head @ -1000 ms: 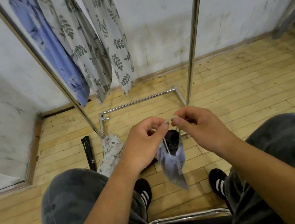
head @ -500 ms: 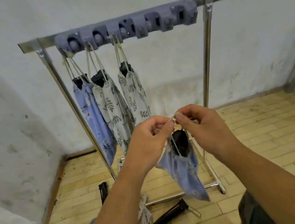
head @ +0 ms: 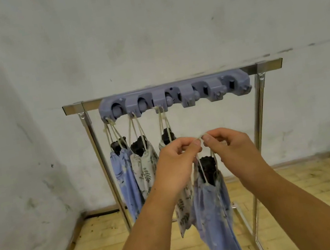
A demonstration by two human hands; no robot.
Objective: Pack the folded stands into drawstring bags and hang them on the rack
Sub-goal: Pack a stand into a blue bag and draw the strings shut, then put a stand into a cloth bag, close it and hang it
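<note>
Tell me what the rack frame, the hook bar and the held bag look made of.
Rack frame: shiny metal, probably steel, mirror-like glints. Hook bar: matte grey-blue plastic, with moulded shapes. Held bag: thin printed blue cloth, hanging in limp folds.

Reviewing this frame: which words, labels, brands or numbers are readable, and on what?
None readable. The blue bag, held by its cord, and the three hung bags show only leaf and flower prints; the grey hook strip and the metal rack bear no visible lettering.
</note>
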